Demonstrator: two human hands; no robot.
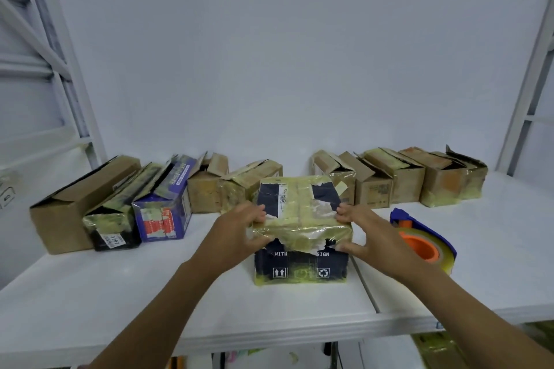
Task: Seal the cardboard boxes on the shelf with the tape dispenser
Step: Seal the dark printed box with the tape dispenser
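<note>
Step in hand: positioning the box. The left hand [239, 229] and right hand [358, 234] each grip a top side edge of the dark taped box [299, 213] at the centre of the shelf [120, 293]. The tape dispenser [425, 237] lies unheld at 3 o'clock of the box. The next move probably calls for freeing 1 hand to take it. Open-flapped boxes [449, 186] stand in a row at 12 o'clock.
</note>
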